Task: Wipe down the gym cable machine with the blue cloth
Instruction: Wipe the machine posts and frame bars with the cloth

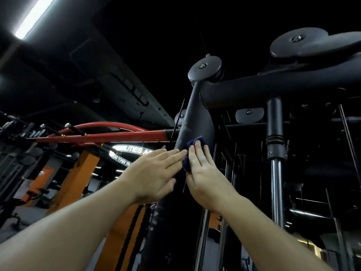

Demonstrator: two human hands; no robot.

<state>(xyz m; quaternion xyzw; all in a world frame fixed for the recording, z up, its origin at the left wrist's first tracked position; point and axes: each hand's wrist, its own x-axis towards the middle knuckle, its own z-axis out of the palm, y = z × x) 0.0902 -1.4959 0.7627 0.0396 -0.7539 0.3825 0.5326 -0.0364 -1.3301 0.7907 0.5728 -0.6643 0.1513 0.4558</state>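
Blue cloth (pixel 193 143) sits against the dark upright post (pixel 195 122) of the cable machine, below the joint with the top crossbar (pixel 273 85) and a pulley (pixel 205 68). Straight fingers of the right hand (pixel 203 178) press it on, not clenched; the left hand (pixel 154 173) lies flat beside it, fingertips at the cloth's edge, gripping nothing. Red bar (pixel 117 136) and orange column (pixel 78 178) behind, left.

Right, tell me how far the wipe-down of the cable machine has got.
Done: nothing plainly finished; pale smears show on the upright post above the blue cloth. In hand: the right hand presses it there, left hand flat beside it. Left: probably the crossbar, pulleys, chrome rod.
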